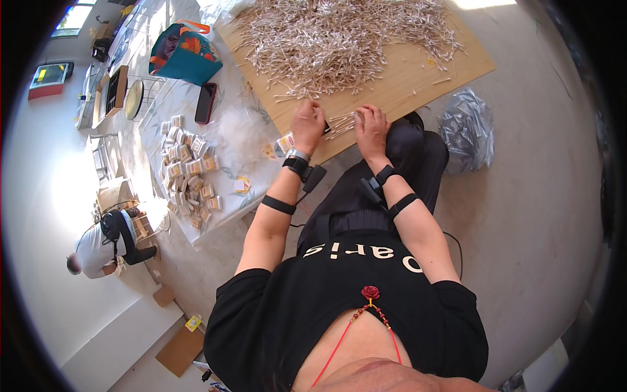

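Observation:
A loose row of cotton swabs [341, 125] lies between my two hands at the near edge of a wooden board [408, 88]. My left hand [307, 127] is closed beside the row's left end; what its fingers hold is hidden. A small dark piece [326, 128] shows next to those fingers. At the right end, my right hand [372, 130] has its fingers bent around the swab tips. A big heap of loose cotton swabs [320, 46] covers the board's far part.
Left of the board, a plastic-covered table carries many small packs [189, 166], clear plastic bags [240, 134], a phone [206, 103] and a teal bag [186, 59]. A grey plastic bag [467, 130] stands at the right. Another person [108, 242] bends over at the far left.

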Available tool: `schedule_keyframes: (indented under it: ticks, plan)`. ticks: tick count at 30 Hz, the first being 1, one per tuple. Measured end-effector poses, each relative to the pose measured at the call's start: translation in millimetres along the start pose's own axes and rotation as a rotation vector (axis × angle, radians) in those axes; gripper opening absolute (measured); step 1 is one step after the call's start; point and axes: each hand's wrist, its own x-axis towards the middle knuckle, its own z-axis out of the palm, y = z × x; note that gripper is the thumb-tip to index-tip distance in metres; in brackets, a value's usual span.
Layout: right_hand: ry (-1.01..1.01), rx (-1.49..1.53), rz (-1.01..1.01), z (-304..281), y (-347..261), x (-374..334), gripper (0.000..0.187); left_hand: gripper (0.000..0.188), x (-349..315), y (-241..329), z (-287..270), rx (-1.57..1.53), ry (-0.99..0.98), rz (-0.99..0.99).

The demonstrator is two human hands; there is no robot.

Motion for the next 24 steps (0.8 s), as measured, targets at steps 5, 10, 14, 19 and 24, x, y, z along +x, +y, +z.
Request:
schedule_keyframes:
  ticks: [5,10,14,19,24]
  plan:
    - [0.002,-0.003,0.002,1,0,1,0.024,0.021,22,-26,-19,0.109,0.028,-0.074]
    - [0.006,-0.009,-0.004,1,1,0,0.024,0.027,32,-12,-8,0.14,-0.048,-0.123]
    - [0.006,-0.017,-0.016,1,-2,1,0.023,0.03,37,-15,1,0.238,-0.015,-0.222]
    - [0.009,-0.017,-0.019,1,0,2,0.022,0.027,39,-22,-5,0.192,-0.071,-0.298]
    - [0.017,-0.018,-0.029,1,1,2,0.021,0.017,21,-14,-15,0.03,-0.048,-0.122]
